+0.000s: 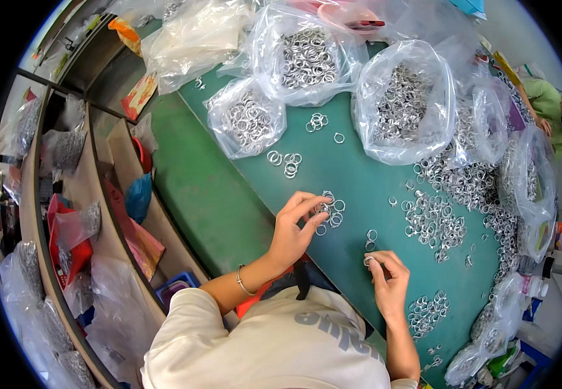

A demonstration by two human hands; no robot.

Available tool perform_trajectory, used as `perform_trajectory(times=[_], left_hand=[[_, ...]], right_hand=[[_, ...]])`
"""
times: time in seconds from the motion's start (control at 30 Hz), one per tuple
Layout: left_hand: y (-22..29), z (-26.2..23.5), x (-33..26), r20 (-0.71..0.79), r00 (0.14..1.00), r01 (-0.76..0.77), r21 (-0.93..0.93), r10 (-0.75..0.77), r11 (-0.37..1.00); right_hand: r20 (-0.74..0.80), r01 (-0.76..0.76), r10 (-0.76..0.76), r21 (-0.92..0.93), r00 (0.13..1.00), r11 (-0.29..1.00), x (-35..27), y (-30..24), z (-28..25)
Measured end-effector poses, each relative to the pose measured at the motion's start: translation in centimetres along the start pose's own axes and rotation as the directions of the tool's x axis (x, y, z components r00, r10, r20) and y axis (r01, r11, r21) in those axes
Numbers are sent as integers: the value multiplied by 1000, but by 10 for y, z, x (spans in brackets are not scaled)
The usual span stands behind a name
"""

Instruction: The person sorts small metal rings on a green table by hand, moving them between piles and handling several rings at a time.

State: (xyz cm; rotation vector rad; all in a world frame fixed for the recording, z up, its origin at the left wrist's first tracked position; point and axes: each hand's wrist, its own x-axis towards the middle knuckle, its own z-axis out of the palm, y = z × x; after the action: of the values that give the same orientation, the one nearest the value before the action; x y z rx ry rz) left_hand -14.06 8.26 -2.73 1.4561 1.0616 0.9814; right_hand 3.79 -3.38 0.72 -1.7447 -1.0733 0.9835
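My left hand (297, 223) is over a small cluster of silver rings (337, 206) on the green table. Its thumb and forefinger close around a ring (324, 208) at the edge of that cluster. Nearer the table's front edge, my right hand (391, 280) pinches a single silver ring (368, 260) between thumb and fingers. Just beyond those fingertips, a few loose rings (371, 240) lie flat. Farther off are other small groups of rings (290, 165) and a wide spread of rings (435, 222) to the right.
Clear plastic bags full of rings (403, 104) stand along the far side, with a smaller bag (247, 120) to the left. A long heap of rings (469, 185) lines the right. Shelves (90, 194) with bagged goods rise at left. Another person (543, 104) is at far right.
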Motion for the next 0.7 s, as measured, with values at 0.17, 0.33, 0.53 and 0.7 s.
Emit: perform_trajectory(times=[0.17,0.33,0.53,0.7], left_hand=[[21,-1,29,230,973,61,-147,-26,987],[39,12,60,565,816,401,-401,-122,823],[47,54,64,783,579,719,-360,-226,595],[43,94,53,888,338,713,-25,-312,701]], right_hand=[[-45,-93,96,66,994,994,-3,9,0],[-131,-187,225,253,966,949,-19,18,-3],[-81,-99,201,657,976,747,-31,14,-17],[-226,-10,302,786,926,618,-53,23,-32]])
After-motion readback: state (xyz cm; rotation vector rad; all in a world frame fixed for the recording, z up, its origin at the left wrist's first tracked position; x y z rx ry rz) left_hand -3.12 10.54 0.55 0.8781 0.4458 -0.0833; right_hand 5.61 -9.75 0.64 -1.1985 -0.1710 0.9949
